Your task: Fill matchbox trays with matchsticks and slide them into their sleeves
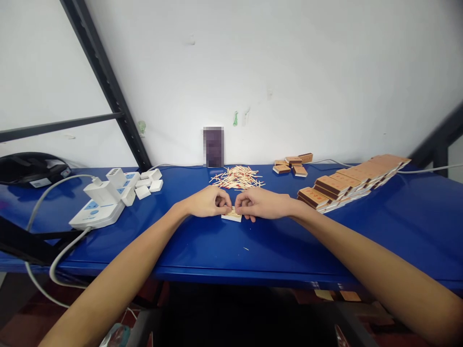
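A small white matchbox tray [231, 218] lies on the blue table, with pale matches [233, 212] inside it. From the left, my left hand [208, 202] reaches over the tray's left end, thumb and fingers pinched together at the matches. My right hand [263, 203] comes in at the right end, fingers curled and thumb pressed to the fingertips against the tray. What sits between the fingertips of either hand is hidden. Just behind both hands spreads a loose pile of red-tipped matches [238, 177].
Brown matchboxes [347, 180] stand in stacked rows at right, with several more matchboxes [292, 165] at the back. On the left are a white power strip [99, 214] with plugs and cables, and small white blocks [149, 183]. A pixelated dark rectangle [213, 147] stands by the wall.
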The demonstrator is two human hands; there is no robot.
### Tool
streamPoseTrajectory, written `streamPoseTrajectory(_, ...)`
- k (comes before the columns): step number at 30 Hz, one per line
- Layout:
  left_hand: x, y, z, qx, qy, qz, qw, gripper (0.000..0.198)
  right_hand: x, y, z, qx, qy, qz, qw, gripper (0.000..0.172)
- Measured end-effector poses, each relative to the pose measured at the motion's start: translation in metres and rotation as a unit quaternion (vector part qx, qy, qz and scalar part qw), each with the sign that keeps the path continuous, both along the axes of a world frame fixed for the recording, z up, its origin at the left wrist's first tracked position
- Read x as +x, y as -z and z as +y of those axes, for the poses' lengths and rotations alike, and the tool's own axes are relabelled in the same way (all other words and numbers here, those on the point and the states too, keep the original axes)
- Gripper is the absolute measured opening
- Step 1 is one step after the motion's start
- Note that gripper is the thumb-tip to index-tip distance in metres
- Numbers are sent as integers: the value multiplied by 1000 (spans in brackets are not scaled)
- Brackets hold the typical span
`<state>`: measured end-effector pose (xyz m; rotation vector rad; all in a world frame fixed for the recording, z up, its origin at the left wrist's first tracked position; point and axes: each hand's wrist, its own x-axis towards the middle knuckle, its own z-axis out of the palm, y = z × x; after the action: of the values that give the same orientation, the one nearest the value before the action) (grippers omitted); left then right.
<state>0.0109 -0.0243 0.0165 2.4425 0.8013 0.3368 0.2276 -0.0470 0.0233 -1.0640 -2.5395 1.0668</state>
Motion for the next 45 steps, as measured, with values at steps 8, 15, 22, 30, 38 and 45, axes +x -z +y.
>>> streamPoseTrajectory(8, 3, -3, -3, 119, 3, 11, 993, 24, -4, 2, -2, 64, 11, -35, 997, 26)
streamPoseTrajectory(15, 3, -2, -1, 145, -1, 26, 989, 33, -4, 2, -3, 112, 26, -36, 993, 30)
streamPoseTrajectory(22, 4, -6, -8, 174, -1, 25, 984, 26, -4, 4, 0, 134, 33, -67, 988, 26)
streamPoseTrajectory(30, 4, -11, -12, 173, 1, 41, 984, 24, -5, 16, 15, 191, 212, -70, 956, 25)
streamPoseTrajectory(38, 5, -11, -13, 159, -8, 42, 986, 31, 8, 22, 32, 218, 269, -71, 935, 28)
streamPoseTrajectory(45, 5, -11, -12, 139, 32, 38, 989, 23, 16, 24, 39, 272, 310, -34, 910, 25)
